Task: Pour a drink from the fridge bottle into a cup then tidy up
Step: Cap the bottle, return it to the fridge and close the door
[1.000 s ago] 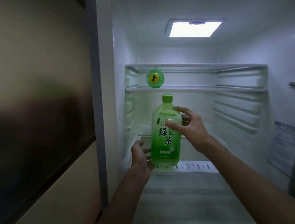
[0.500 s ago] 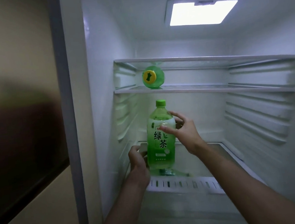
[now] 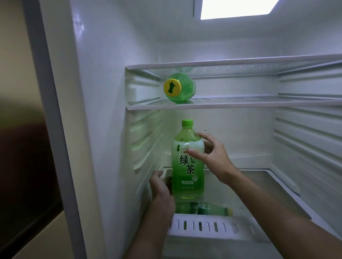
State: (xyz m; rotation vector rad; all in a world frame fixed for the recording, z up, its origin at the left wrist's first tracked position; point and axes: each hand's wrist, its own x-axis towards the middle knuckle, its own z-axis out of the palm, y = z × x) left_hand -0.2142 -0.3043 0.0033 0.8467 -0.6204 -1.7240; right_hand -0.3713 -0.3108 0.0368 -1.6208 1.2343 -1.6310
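Both hands are holding a tall green clear-plastic tea bottle (image 3: 187,164), upright and capped with a green screw cap (image 3: 187,123), inside the lit white fridge compartment (image 3: 103,95). The left hand (image 3: 160,185) is wrapping the bottle's lower left side; the right hand (image 3: 211,154) is clasping its shoulder, thumb across the label, fingers curled behind. The bottle is standing under the clear glass shelf (image 3: 271,100), close to the compartment's left wall. On that shelf, above the bottle, a second green bottle with a yellow lid (image 3: 178,87) is lying on its side. Below the held bottle, a small green bottle (image 3: 207,208) is lying behind the slotted white drawer front (image 3: 201,226). Whether the base is resting on the floor shelf cannot be told. The step appears to be seating or lifting the bottle; done well, it is kept vertical, clear of the shelf edge above, base supported until settled.
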